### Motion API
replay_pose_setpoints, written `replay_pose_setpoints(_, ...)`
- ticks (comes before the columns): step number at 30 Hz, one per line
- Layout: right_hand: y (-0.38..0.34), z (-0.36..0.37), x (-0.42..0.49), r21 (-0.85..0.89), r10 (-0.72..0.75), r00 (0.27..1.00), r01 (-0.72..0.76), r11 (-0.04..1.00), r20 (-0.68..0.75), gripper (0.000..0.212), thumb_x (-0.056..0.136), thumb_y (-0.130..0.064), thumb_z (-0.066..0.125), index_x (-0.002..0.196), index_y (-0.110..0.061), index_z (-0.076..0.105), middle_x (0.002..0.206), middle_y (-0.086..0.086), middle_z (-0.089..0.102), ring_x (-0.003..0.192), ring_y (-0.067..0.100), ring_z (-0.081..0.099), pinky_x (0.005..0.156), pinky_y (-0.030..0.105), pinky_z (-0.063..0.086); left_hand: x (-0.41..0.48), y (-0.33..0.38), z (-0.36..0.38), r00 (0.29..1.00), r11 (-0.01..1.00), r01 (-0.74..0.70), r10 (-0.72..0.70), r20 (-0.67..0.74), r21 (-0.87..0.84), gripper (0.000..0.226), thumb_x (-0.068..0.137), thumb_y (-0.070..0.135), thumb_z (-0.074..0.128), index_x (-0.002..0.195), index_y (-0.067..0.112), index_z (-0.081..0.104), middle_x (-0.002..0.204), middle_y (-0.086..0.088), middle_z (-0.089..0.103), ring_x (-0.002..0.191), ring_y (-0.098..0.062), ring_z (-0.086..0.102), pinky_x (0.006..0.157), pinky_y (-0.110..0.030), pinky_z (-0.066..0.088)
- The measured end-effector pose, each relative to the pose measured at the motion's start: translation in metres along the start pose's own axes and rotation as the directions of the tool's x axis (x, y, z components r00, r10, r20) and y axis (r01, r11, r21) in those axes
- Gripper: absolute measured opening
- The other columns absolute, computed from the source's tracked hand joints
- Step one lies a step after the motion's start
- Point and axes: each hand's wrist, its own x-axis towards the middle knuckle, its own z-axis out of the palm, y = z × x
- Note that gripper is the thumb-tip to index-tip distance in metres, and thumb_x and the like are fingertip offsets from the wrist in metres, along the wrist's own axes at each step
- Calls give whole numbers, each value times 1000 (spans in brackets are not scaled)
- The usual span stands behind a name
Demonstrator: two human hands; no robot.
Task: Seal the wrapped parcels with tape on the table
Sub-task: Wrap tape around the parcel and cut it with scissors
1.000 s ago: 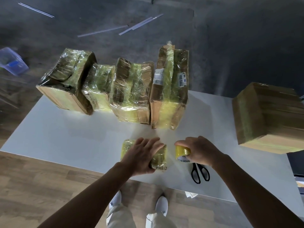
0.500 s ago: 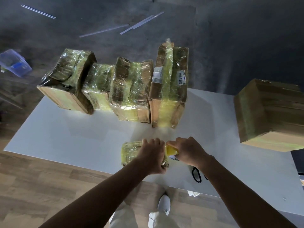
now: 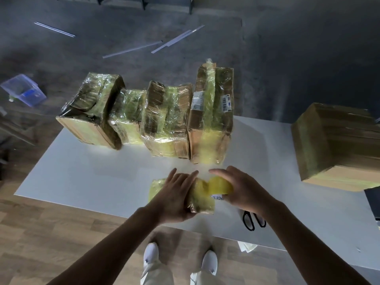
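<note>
Small film-wrapped parcel (image 3: 202, 202), probably light and slippery, is lying left of the scissors (image 3: 254, 220), best pinned from above as the flat-fingered left hand (image 3: 176, 194) is doing, right hand (image 3: 241, 190) gripping the tape roll (image 3: 218, 186).

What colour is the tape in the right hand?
Yellow. The tape, gripped by the right hand, shows best in the head view.

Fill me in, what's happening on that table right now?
A person is taping a small parcel at the near edge of the table. The left hand presses down on it; the right hand grips a yellow tape roll, its strip running onto the parcel's right end. Four wrapped parcels stand in a row behind, a big box sits to the right, and scissors lie by the right wrist.
</note>
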Motion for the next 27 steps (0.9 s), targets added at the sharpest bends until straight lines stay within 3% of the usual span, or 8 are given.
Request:
replay_pose_setpoints(3,-21,-17,-1,108,-138,989,142,984,-47,76,80,-19,72,138,-49,34,109,-12,47,94,4,49,70,15,44,-14,-8,-10,995,982,28,-44,-85,-187,99,69,57,70,144,11,25,130,-9,52,122,-16,43,116,-51,21)
replay_pose_setpoints(6,-31,-12,7,112,-229,966,242,964,-116,66,84,-18,70,135,-45,37,111,-6,49,94,8,50,71,16,46,-25,-17,-18,986,937,93,-134,-101,-336,99,72,54,71,148,19,17,139,-5,39,125,-11,34,111,-42,31)
replay_pose_setpoints(9,-37,-4,21,106,-198,960,222,969,-196,62,83,-16,70,132,-40,40,113,-2,49,94,15,53,71,26,49,-32,-30,-25,993,964,-6,-26,-116,-267,89,79,51,69,148,24,20,148,-2,27,131,-23,39,102,-32,44)
replay_pose_setpoints(11,-44,-1,27,93,-225,952,249,964,-208,63,82,-12,71,130,-38,41,109,-7,47,92,10,50,70,17,45,-36,-39,-28,989,972,-44,10,-147,-230,82,81,50,68,146,20,28,145,-7,31,130,-22,42,99,-28,46)
replay_pose_setpoints(14,-55,-4,32,-15,-305,942,306,952,-141,63,77,-10,73,129,-33,45,98,-4,48,80,7,47,64,11,41,-44,-48,-29,990,970,-68,36,-138,-234,79,84,52,66,145,19,29,141,-8,33,129,-22,42,100,-25,44)
replay_pose_setpoints(19,-43,-27,24,-323,-290,957,278,905,10,53,71,-31,82,120,-30,61,88,2,55,57,18,56,49,26,49,-58,-60,-34,994,960,-26,-4,-107,-279,76,85,55,63,144,20,32,142,-6,32,124,-20,47,95,-28,51)
replay_pose_setpoints(23,-49,-13,25,-395,-233,971,235,888,52,52,68,-32,81,117,-27,65,80,2,52,51,20,53,45,24,40,-64,-69,-44,997,988,-8,-4,-79,-153,77,82,54,65,142,18,34,142,-6,33,114,-24,56,86,-29,55)
replay_pose_setpoints(27,-63,10,37,-359,-247,968,245,900,42,48,74,-33,76,120,-24,65,81,4,52,57,21,54,52,21,33,-67,-77,-60,997,990,-56,63,-52,130,74,75,56,67,129,8,52,145,-15,40,131,-30,45,109,-43,38)
